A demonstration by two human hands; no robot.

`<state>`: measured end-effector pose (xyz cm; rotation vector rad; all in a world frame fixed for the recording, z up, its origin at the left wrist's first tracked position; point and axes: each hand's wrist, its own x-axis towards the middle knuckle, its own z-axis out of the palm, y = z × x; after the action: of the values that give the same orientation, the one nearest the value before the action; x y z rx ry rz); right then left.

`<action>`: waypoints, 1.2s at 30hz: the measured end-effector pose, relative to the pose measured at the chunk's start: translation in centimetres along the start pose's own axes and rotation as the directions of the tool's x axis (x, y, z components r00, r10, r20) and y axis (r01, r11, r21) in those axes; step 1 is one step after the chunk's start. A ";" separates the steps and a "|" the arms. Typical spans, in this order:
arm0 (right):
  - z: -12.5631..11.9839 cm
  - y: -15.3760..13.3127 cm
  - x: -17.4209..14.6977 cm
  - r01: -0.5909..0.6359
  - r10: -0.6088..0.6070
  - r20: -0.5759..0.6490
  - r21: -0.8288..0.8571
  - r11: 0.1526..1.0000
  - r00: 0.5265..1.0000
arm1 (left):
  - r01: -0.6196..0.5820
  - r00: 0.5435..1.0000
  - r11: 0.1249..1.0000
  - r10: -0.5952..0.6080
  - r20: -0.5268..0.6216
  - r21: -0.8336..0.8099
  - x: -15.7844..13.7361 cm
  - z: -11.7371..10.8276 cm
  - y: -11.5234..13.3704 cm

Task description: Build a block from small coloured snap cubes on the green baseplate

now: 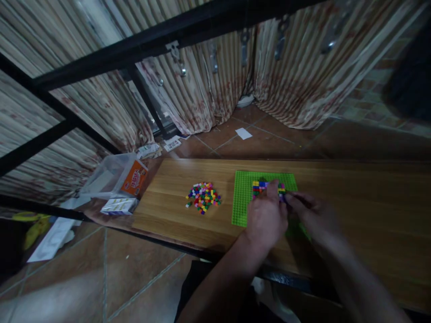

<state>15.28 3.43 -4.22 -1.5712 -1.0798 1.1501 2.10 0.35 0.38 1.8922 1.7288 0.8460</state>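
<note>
A green studded baseplate lies on the wooden table, with a block of small multicoloured bricks on it. My left hand is over this block, its fingers together and reaching down onto the bricks; its fingertips are mostly hidden, and I cannot make out what they hold. From the right, my right hand reaches to the block's right edge. Its thumb and fingers are closed in a pinch on a small dark purple brick, which touches or nearly touches the block. My hands cover part of the block and the plate's lower right.
Left of the plate is a loose pile of small coloured bricks on the wooden table. Beyond the table's left end stand a clear plastic bin with an orange label and a white box. A dark metal frame and curtains rise behind.
</note>
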 end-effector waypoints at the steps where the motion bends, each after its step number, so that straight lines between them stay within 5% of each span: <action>1: -0.1 -0.1 0.0 -0.009 0.008 -0.033 -0.004 1.000 0.999 | -0.004 1.000 1.000 0.004 -0.013 -0.028 -0.1 -0.2 0.0; 7: 0.2 -2.4 -0.6 0.010 0.024 -0.250 0.137 0.990 0.968 | 0.069 0.988 0.995 -0.078 -0.130 -0.069 -0.1 -2.5 -1.3; 12: 1.0 -3.3 -1.2 0.005 0.072 -0.293 0.257 0.966 0.953 | 0.238 0.960 0.963 -0.213 -0.180 0.128 0.9 -6.1 -5.3; 16: 1.2 -3.1 -1.1 0.033 0.053 -0.280 0.294 0.955 0.959 | 0.393 0.919 0.852 -0.354 -0.174 0.346 1.1 -9.1 -9.6; 22: 1.3 -2.4 -0.7 0.036 0.050 -0.241 0.336 0.941 0.969 | 0.325 0.943 0.860 -0.324 -0.073 0.393 0.5 -10.5 -12.9; 36: 1.3 -1.9 -0.2 0.032 0.052 -0.200 0.394 0.919 0.978 | 0.253 0.959 0.873 -0.284 0.014 0.417 0.6 -10.3 -13.3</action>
<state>13.71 3.84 -2.60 -1.3391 -0.6517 1.1020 -14.62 1.77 -1.24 1.8327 2.1893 0.3135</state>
